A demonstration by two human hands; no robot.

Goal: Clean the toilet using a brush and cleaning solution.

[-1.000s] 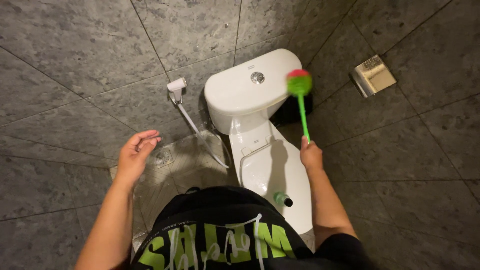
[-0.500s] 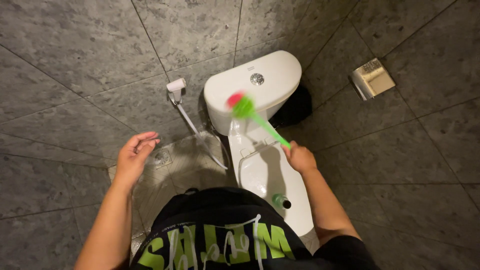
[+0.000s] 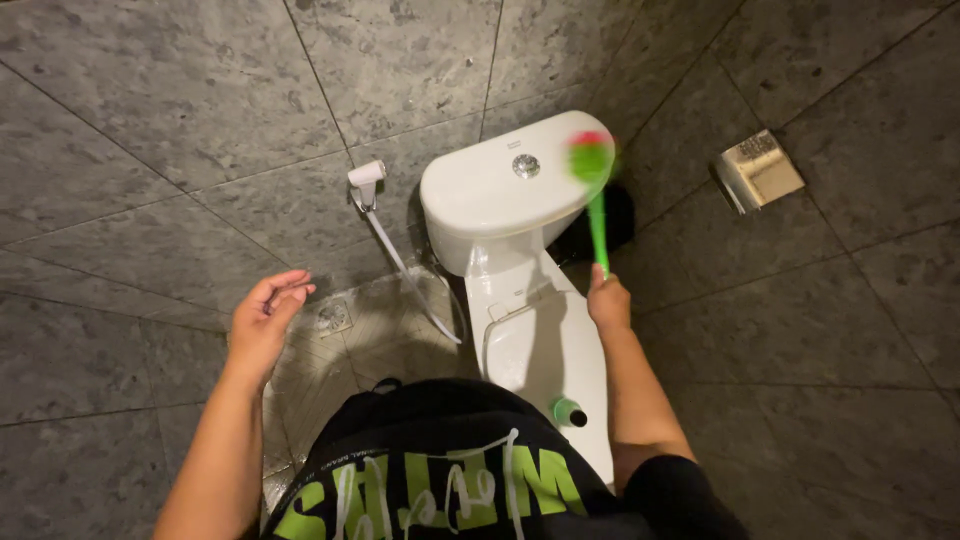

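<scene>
My right hand (image 3: 608, 298) grips the lower end of a green toilet brush handle (image 3: 598, 232). The brush head (image 3: 591, 155), green and pink and blurred, is up beside the right edge of the white toilet tank (image 3: 490, 195). The closed white toilet lid (image 3: 540, 350) lies just left of that hand. My left hand (image 3: 262, 320) hangs empty over the floor to the left of the toilet, fingers loosely curled and apart. A small green cylinder (image 3: 570, 411) sits on the lid's near end.
A white spray nozzle (image 3: 366, 175) with its hose (image 3: 410, 275) hangs on the grey tiled wall left of the tank. A floor drain (image 3: 333, 316) lies by my left hand. A metal paper holder (image 3: 760, 172) is on the right wall. A dark bin (image 3: 620, 215) stands behind the toilet.
My right hand swung the brush from leaning left over the toilet tank back upright at the tank's right side. My left hand stayed about where it was.
</scene>
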